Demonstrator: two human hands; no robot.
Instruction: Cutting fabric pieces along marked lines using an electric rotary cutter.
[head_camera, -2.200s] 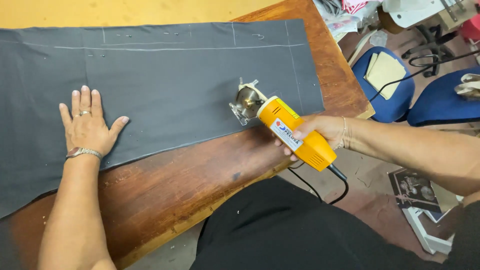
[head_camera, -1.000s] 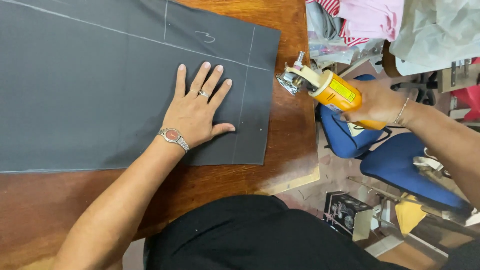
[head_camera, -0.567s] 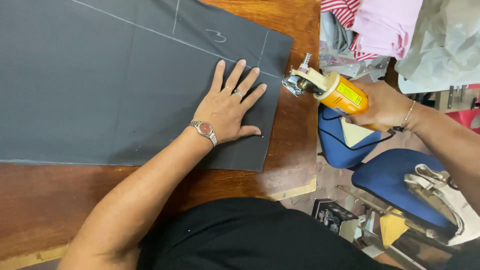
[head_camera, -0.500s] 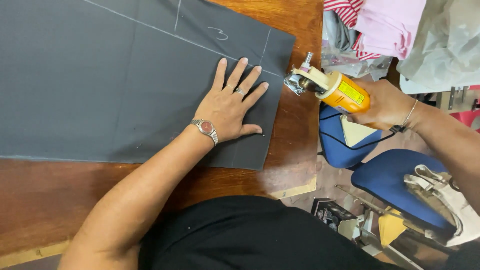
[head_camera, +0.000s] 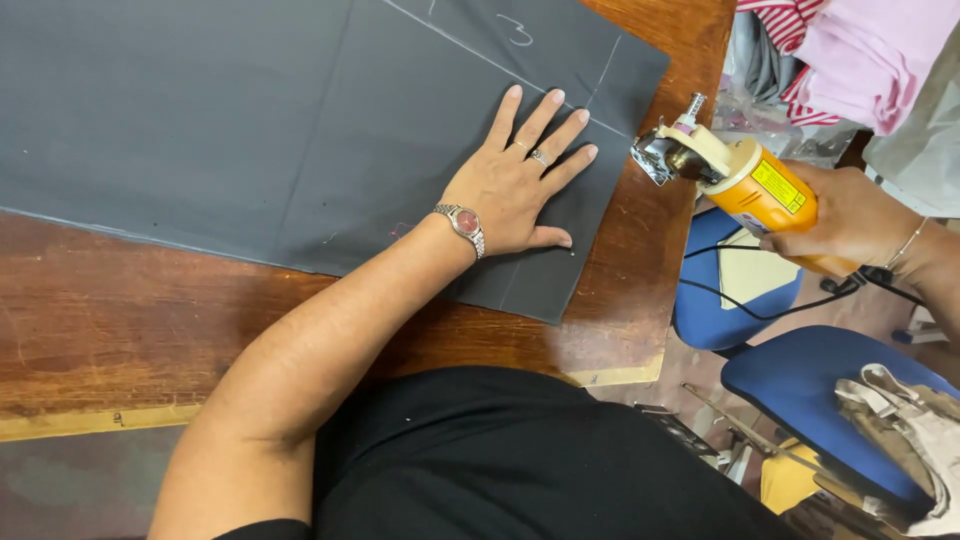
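Note:
A dark grey fabric sheet (head_camera: 250, 130) with white chalk lines lies flat on a brown wooden table (head_camera: 120, 320). My left hand (head_camera: 515, 180), wearing a wristwatch and rings, presses flat on the fabric near its right edge, fingers spread. My right hand (head_camera: 850, 215) grips the orange body of a rotary fabric cutter (head_camera: 735, 175). The cutter's metal blade head hovers just off the table's right edge, a little right of the fabric and not touching it. A black cord trails from the cutter's rear.
Two blue chair seats (head_camera: 820, 390) stand right of the table, one with a beige bag (head_camera: 910, 430). Pink and striped clothes (head_camera: 850, 50) are piled at the top right. My black-clad torso (head_camera: 520, 460) is against the table's front edge.
My view has shifted right along the fabric to its right end. My left hand moved there and stays flat; the cutter left the fabric's lower edge and now hovers beside the table's right edge.

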